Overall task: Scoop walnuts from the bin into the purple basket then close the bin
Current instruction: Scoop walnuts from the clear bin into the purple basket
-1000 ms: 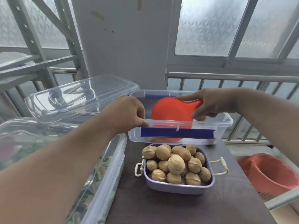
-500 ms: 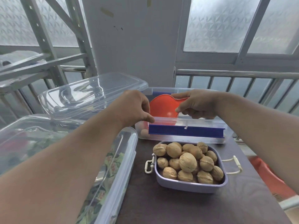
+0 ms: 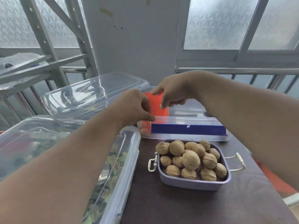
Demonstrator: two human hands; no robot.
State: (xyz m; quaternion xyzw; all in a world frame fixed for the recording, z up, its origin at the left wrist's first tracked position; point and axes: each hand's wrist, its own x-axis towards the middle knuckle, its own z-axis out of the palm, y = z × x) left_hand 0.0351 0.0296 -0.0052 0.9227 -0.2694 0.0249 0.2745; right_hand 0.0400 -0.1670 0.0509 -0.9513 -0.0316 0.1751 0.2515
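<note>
From the head camera, no writing or brand can be read anywhere. The right hand (image 3: 174, 92) pinches a smooth orange scoop (image 3: 159, 109) standing in the left end of the clear plastic bin (image 3: 186, 137), which has a blue front clip. The left hand (image 3: 137, 109) grips the bin's near rim. The purple basket (image 3: 193, 183), heaped with wrinkled walnuts (image 3: 191, 159), sits just before the bin on a dark table (image 3: 178, 206). A clear lid (image 3: 90, 92) rests to the left.

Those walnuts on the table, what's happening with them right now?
A person's right hand holds an orange scoop over the left end of the clear bin, while the left hand grips its front rim. The purple basket in front is heaped with walnuts. The bin is open.
</note>
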